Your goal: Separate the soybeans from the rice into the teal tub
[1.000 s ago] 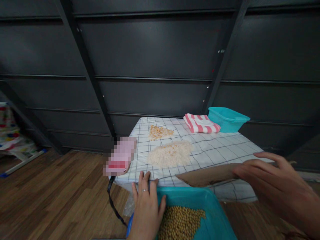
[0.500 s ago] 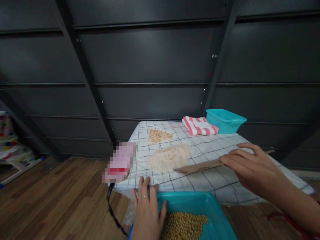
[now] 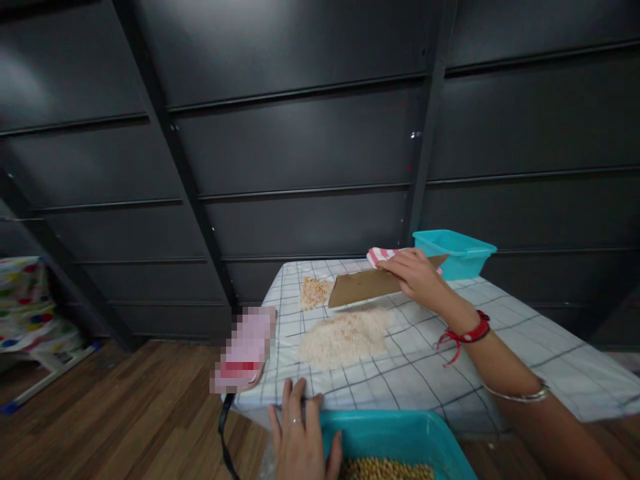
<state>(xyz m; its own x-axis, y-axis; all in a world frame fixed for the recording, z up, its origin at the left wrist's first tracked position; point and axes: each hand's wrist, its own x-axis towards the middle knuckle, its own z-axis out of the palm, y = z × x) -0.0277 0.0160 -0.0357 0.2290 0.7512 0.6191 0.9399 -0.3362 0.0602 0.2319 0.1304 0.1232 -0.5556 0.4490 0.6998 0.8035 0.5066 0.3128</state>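
Note:
My right hand [image 3: 413, 270] is closed on the upper edge of a flat brown cardboard piece [image 3: 365, 287]. The cardboard tilts over the far side of a pale heap of rice-like grains [image 3: 345, 339] with a few yellow bits in it. Beyond its left end lies a smaller patch of yellow grains mixed with white [image 3: 315, 293]. My left hand [image 3: 303, 430], fingers stretched apart, rests at the left corner of a teal tub [image 3: 383, 420], thumb over its inside. Round greenish-yellow beans [image 3: 385, 468] lie in the tub.
A checked white cloth [image 3: 425, 370] covers the table. At the back stand another teal tub [image 3: 463, 263] and a partly hidden pink-striped cloth [image 3: 377, 255]. A blurred pink object [image 3: 247, 347] with a black cord sits at the left edge. A dark panelled wall [image 3: 300, 153] rises behind.
My right hand has carried the cardboard away from me and leftward, from the heap's near right side to its far side. My left hand stays at the tub. The view has tilted up slightly.

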